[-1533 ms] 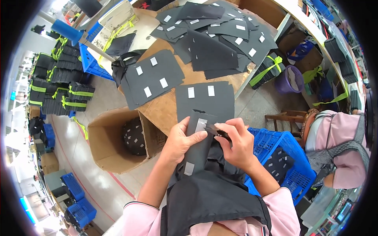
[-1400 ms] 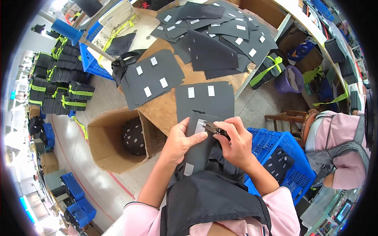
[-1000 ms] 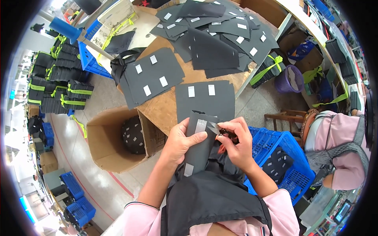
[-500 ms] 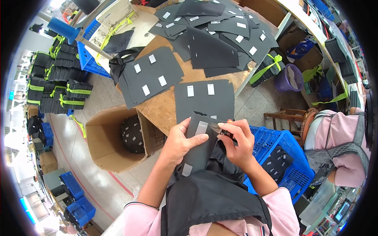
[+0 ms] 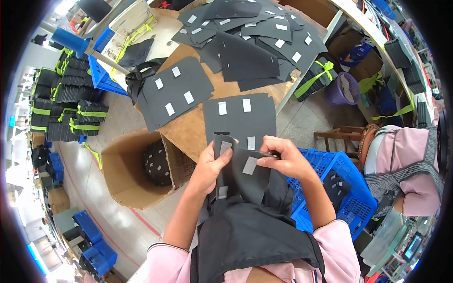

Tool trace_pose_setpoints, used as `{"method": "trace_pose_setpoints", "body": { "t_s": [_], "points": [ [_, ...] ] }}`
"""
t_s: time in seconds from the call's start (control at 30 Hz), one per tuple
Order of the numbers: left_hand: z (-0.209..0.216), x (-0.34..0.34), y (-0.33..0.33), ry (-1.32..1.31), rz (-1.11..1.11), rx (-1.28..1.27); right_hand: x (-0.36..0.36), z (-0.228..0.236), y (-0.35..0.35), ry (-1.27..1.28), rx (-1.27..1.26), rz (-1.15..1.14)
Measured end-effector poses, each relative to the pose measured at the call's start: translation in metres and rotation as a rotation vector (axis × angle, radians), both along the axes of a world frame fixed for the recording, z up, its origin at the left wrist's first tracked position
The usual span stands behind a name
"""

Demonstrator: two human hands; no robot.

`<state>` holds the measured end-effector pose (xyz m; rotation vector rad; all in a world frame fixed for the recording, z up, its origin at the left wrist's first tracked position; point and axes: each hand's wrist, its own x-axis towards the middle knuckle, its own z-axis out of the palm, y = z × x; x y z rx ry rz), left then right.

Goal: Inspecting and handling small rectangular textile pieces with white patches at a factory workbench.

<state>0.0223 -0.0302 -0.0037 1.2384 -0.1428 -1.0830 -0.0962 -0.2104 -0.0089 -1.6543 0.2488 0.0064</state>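
Observation:
A dark grey fabric panel [image 5: 249, 185] with pale rectangular patches is bent between my two hands, above my black apron. My left hand [image 5: 206, 169] is closed on its left part, the thumb lying on a patch [image 5: 225, 147]. At the right, my right hand [image 5: 286, 159] pinches the upper edge beside another patch [image 5: 250, 165]. A small dark tip shows at the right fingers; whether the snips are still in that hand is mostly hidden. Just beyond lies a similar panel [image 5: 241, 120] on the table's near edge.
More panels [image 5: 177, 89] lie left on the brown tabletop [image 5: 186, 134], and a heap [image 5: 250, 59] covers its far side. A cardboard box [image 5: 125, 188] stands left, a blue crate [image 5: 351, 188] right. Tied stacks [image 5: 75, 94] sit far left. Another person [image 5: 401, 165] sits at right.
My right hand has gone from holding small snips against the patch to pinching the panel's edge farther right. The panel is now spread open, showing another patch.

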Motion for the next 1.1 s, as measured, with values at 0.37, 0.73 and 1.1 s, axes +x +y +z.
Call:
{"method": "trace_pose_setpoints", "body": {
  "t_s": [0.37,0.73,1.1],
  "points": [
    [0.002,-0.004,-0.003,0.040,0.138,0.090,-0.019,0.007,0.047,-0.248,-0.752,-0.424],
    [0.008,-0.007,-0.005,-0.020,0.171,0.080,-0.015,-0.001,0.044,-0.366,-0.822,-0.390],
    [0.017,0.153,0.024,-0.494,0.428,0.068,0.025,-0.043,-0.017,0.053,-0.412,-0.637]
  ]
}}
